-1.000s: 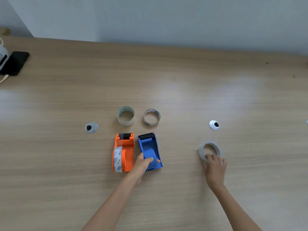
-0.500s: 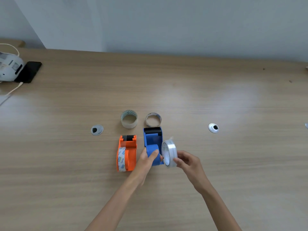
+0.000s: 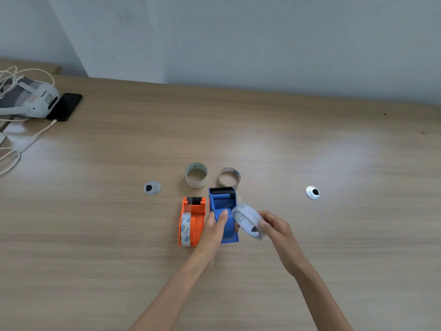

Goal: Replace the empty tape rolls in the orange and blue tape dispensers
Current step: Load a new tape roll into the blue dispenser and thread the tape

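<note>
Blue dispenser [image 3: 223, 206] gripped by my left hand [image 3: 214, 229]; my right hand [image 3: 274, 226] pinches the clear tape roll [image 3: 247, 220] at its 3 o'clock.

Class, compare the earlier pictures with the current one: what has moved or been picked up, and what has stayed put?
The right hand picked the clear tape roll up off the wooden table and carried it left, tilted, to the blue plastic tape dispenser. The left hand stays on that dispenser. The orange tape dispenser and the two empty cardboard cores have not moved.
</note>
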{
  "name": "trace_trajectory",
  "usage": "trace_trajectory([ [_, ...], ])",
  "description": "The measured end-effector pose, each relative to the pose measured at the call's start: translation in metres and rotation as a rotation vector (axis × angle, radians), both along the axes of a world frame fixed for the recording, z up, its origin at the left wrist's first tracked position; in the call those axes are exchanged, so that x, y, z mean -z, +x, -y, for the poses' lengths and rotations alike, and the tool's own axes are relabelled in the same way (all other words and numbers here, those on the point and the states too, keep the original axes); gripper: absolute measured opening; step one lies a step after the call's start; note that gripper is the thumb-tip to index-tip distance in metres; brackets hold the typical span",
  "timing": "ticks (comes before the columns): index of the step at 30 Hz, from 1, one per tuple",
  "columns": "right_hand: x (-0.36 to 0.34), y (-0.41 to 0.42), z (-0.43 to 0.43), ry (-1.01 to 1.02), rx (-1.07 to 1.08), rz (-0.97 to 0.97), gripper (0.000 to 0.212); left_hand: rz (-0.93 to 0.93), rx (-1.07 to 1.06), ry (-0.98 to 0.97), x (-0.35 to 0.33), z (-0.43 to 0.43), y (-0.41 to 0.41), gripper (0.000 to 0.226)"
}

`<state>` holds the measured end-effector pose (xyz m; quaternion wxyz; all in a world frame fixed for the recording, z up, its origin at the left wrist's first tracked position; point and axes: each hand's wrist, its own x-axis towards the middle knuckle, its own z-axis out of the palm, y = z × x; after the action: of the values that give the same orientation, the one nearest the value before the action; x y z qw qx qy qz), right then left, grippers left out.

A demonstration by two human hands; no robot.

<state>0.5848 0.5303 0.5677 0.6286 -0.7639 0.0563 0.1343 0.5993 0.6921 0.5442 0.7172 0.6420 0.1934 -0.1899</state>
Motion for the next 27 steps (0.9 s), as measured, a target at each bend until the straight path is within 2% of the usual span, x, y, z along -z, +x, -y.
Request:
trace_trajectory([
  [2, -0.002, 0.002, 0.004, 0.054, 0.072, -0.015, 0.024, -0.042, -0.006, 0.028, 0.003, -0.005, 0.001, 0.035],
  [5, -0.006, 0.010, 0.005, 0.059, 0.135, -0.043, 0.020, 0.000, 0.031, 0.087, 0.001, -0.008, 0.001, 0.033],
  [9, -0.006, 0.030, -0.002, 0.110, 0.076, -0.172, 0.021, 0.028, 0.124, 0.021, -0.006, -0.007, -0.002, 0.017],
  [13, 0.003, 0.045, -0.015, 0.072, 0.009, -0.152, 0.020, 0.101, 0.237, -0.048, -0.008, -0.003, -0.004, 0.028],
  [17, 0.002, 0.047, -0.030, 0.069, 0.060, -0.094, 0.022, 0.128, 0.223, -0.093, -0.005, -0.005, -0.002, 0.027],
  [20, -0.002, 0.046, -0.034, 0.072, 0.058, -0.062, 0.028, 0.159, 0.198, -0.111, -0.006, -0.007, -0.002, 0.044],
  [24, -0.006, 0.046, -0.022, 0.123, -0.030, -0.128, 0.050, 0.135, 0.095, -0.098, -0.006, -0.009, 0.001, 0.062],
  [25, -0.006, 0.046, -0.014, 0.142, 0.021, -0.156, 0.051, 0.109, 0.030, -0.098, -0.006, -0.010, 0.003, 0.058],
  [27, -0.006, 0.043, -0.001, 0.205, 0.162, -0.166, 0.039, 0.081, -0.092, -0.082, -0.007, -0.011, 0.005, 0.036],
])
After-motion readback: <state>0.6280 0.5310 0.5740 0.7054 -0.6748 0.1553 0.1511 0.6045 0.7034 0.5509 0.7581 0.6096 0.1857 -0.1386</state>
